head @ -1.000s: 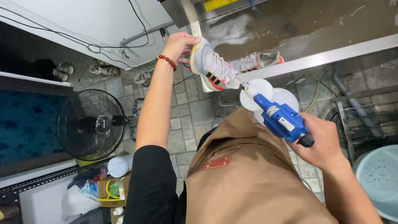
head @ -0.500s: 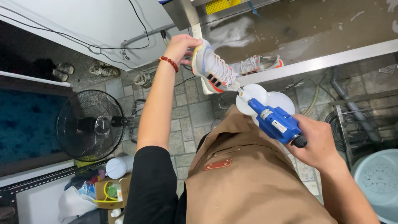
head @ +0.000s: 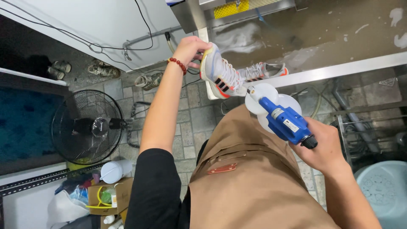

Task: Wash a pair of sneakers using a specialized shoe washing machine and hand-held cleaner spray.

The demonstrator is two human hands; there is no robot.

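I've got a white sneaker (head: 220,74) w/ black side stripes and an orange-red sole edge, held up in the air above the front rim of a wet steel sink (head: 339,70). It sits tilted, heel end up toward the top, laces facing right. My left hand (head: 190,50) is wrapped round the heel end, fingers curled and pinching the shoe's back; a red bead bracelet (head: 177,65) sits on that wrist. A second sneaker (head: 265,70) lies on its side just behind, at the sink's edge, touching or nearly touching the held one, can't tell which.

My right hand (head: 324,146) is closed tight round the grip of a blue power tool (head: 286,123), its white nozzle tip pointing up-left at the held shoe's side, right at the surface; can't tell if it's touching. A white rounded part sits behind the tool's front.

Below both arms is my tan apron (head: 254,182), black sleeve on the left arm. On the tiled floor to the left: a black floor fan (head: 91,127), a cardboard box (head: 108,197) w/ bottles and bits, more worn shoes (head: 101,70) along the white wall. Lower right, a pale blue basin (head: 383,191) next to a wire rack
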